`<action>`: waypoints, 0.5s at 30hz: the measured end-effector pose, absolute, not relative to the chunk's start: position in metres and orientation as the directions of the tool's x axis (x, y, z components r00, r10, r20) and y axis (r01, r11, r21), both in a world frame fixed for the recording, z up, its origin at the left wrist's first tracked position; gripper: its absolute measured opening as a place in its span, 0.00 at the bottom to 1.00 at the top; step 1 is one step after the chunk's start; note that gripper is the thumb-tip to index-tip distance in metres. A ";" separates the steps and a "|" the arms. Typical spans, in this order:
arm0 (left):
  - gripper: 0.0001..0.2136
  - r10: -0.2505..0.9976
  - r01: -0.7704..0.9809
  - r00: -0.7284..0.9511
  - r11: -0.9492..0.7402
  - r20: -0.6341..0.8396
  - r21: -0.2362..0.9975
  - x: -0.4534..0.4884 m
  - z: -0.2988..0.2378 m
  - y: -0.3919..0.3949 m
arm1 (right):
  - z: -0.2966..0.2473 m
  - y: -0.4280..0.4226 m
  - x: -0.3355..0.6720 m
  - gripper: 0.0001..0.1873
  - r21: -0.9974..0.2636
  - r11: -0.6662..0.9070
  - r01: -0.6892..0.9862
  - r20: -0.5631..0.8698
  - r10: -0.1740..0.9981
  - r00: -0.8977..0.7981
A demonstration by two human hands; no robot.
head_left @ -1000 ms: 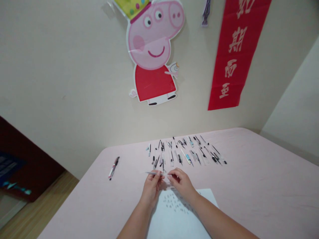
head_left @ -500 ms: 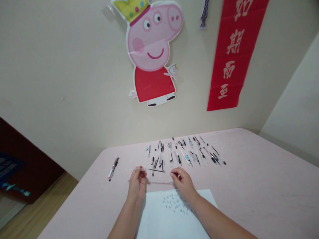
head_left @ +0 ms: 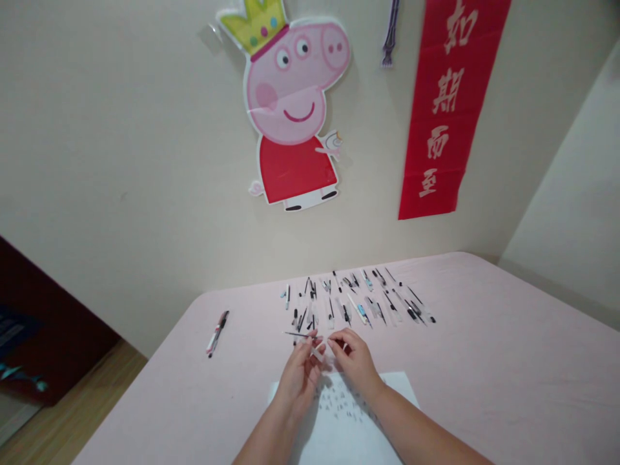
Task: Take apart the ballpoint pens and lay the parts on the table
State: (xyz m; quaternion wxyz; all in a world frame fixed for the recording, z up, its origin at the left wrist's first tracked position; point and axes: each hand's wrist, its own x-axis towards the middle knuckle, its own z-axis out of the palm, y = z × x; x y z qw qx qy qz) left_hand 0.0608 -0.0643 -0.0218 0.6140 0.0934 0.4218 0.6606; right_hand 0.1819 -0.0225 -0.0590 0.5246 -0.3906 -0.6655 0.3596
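My left hand [head_left: 299, 374] and my right hand [head_left: 354, 359] meet over the pink table [head_left: 484, 387], just above a white sheet of paper [head_left: 349, 426] with small writing. The left fingers pinch a thin black pen refill [head_left: 296, 334] that sticks out to the left. The right fingers are pinched on a clear pen barrel [head_left: 320, 354] that reaches toward the left hand. Behind the hands lies a row of several disassembled pen parts [head_left: 358, 300].
A whole pen [head_left: 216, 332] with a pink and black body lies apart at the left of the table. The wall behind carries a cartoon pig cutout [head_left: 290, 110] and a red banner [head_left: 445, 110]. Wooden floor [head_left: 58, 420] shows at the lower left.
My left hand swung out to the left, apart from the right hand, and has come back beside it. The camera has tipped slightly downward.
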 end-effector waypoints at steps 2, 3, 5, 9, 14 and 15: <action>0.05 0.906 -0.742 -0.222 0.084 -0.361 0.666 0.064 -0.024 -0.064 | -0.058 -0.025 0.181 0.06 -0.876 0.454 0.162 0.421 0.884 -0.204; 0.06 0.905 -0.746 -0.231 0.071 -0.358 0.662 0.063 -0.025 -0.063 | -0.057 -0.026 0.180 0.06 -0.869 0.464 0.170 0.423 0.876 -0.233; 0.10 0.886 -0.751 -0.268 0.054 -0.378 0.658 0.059 -0.028 -0.060 | -0.057 -0.027 0.180 0.07 -0.850 0.494 0.184 0.436 0.855 -0.281; 0.11 0.844 -0.730 -0.330 0.056 -0.423 0.681 0.048 -0.031 -0.059 | -0.059 -0.026 0.181 0.08 -0.790 0.540 0.290 0.459 0.834 -0.305; 0.11 0.809 -0.745 -0.352 0.062 -0.470 0.664 0.047 -0.028 -0.065 | -0.068 -0.026 0.181 0.15 -0.688 0.555 0.468 0.403 0.828 -0.390; 0.12 0.811 -0.750 -0.342 0.069 -0.475 0.658 0.048 -0.026 -0.066 | -0.070 -0.026 0.181 0.16 -0.667 0.565 0.486 0.395 0.821 -0.411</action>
